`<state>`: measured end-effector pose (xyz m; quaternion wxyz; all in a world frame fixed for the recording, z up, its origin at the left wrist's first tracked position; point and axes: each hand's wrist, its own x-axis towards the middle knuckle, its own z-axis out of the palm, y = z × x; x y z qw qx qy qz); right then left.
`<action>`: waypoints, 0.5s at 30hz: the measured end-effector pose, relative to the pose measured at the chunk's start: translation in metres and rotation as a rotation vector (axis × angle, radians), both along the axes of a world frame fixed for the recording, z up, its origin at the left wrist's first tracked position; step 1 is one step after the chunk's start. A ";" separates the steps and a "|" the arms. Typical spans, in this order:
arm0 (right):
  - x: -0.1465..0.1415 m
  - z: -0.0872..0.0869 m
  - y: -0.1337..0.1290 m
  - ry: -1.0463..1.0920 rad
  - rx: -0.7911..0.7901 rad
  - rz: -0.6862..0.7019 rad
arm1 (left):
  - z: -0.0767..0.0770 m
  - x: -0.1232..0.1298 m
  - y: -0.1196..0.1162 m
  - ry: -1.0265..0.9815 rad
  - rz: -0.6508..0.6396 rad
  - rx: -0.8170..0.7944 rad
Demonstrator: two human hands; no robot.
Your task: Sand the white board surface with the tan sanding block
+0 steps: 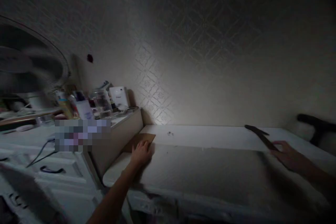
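My left hand (141,153) lies flat, fingers together, on the near edge of a brown cardboard piece (140,139) at the left end of a white padded board (210,168). My right hand (287,155) is at the board's right end, its fingers closed on the lower end of a long dark flat stick (258,135) that slants up to the left. The room is dim, so small details are hard to make out.
A white cabinet (65,171) with drawer handles stands at the left, crowded with bottles and a glass jar (102,103). A fan (28,63) blurs at far left. A patterned wall runs behind. A dark chair back (316,123) shows at right.
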<state>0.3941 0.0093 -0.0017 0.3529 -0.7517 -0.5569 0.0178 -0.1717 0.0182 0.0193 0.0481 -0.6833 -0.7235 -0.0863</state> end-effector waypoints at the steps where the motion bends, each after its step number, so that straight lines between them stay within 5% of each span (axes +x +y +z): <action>1: -0.031 0.003 -0.003 0.093 -0.075 0.025 | -0.001 -0.001 0.000 0.008 -0.007 0.015; 9: -0.288 0.037 -0.006 0.035 -0.153 0.378 | -0.006 -0.001 -0.007 0.037 -0.034 0.100; 15: -0.407 0.045 0.006 -0.012 -0.250 0.451 | -0.003 0.003 -0.011 0.033 -0.012 0.131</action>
